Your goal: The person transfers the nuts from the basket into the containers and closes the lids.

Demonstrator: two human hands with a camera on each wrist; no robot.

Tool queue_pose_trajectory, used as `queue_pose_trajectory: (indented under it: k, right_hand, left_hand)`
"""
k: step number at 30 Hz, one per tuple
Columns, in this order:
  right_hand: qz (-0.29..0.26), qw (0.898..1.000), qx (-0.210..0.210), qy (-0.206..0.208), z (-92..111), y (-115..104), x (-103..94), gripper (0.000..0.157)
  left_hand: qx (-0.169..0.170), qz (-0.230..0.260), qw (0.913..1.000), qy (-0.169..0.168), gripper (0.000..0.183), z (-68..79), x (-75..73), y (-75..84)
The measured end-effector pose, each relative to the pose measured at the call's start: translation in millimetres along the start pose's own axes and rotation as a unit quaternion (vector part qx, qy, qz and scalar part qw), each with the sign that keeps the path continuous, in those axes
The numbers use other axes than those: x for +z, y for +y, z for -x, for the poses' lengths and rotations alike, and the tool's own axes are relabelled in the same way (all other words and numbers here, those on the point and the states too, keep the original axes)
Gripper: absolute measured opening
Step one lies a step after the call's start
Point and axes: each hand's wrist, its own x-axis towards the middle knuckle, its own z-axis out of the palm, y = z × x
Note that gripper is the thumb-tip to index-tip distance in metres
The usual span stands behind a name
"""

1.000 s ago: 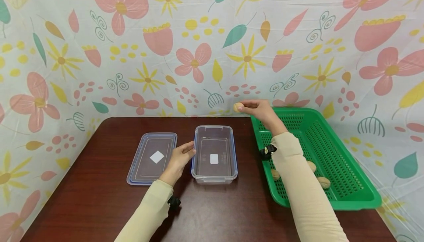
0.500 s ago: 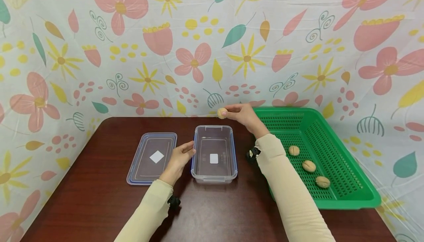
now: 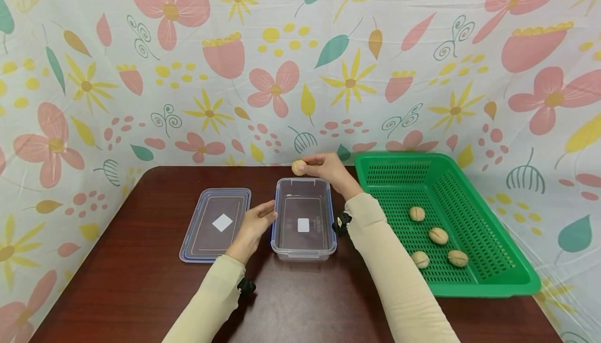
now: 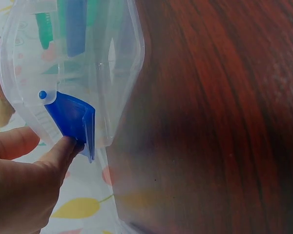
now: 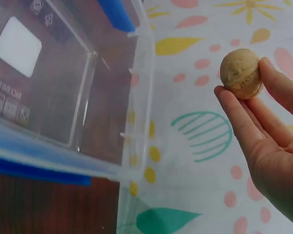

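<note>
My right hand (image 3: 328, 168) pinches a walnut (image 3: 298, 167) between thumb and fingertips, just above the far end of a clear plastic container (image 3: 304, 254). In the right wrist view the walnut (image 5: 240, 73) is round and tan, apart from the container's rim (image 5: 149, 97). My left hand (image 3: 253, 228) touches the container's left side with extended fingers. Seen from the left wrist, one fingertip rests against a blue side latch (image 4: 73, 119) that hangs down. The container holds no walnut; a white label (image 3: 303, 224) shows on its bottom.
Left of the container lies its clear lid (image 3: 202, 239) with a blue seal and a white sticker (image 3: 223, 222). On the right stands a green perforated basket (image 3: 512, 249) with several walnuts (image 3: 439, 236). A floral cloth (image 3: 300, 72) hangs behind the brown table (image 3: 117, 270).
My right hand has carried the walnut leftward from over the basket's far left corner to above the container's far end, dropping slightly. The left hand stays in place.
</note>
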Motion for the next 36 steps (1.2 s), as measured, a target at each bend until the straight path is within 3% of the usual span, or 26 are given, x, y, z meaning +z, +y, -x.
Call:
queue_pose_trajectory:
  k: [28,36]
  right_hand:
    - [-0.004,0.997,0.076,-0.014,-16.5,37.1,38.2,0.032]
    - [0.047,0.992,0.120,-0.004,-17.5,43.8,42.9,0.035]
  left_hand:
    - [0.004,0.006,1.0000,0.001,0.040,-2.7,-0.8,-3.3]
    - [0.008,0.004,0.9999,-0.007,0.040,-4.0,-1.7,-4.3]
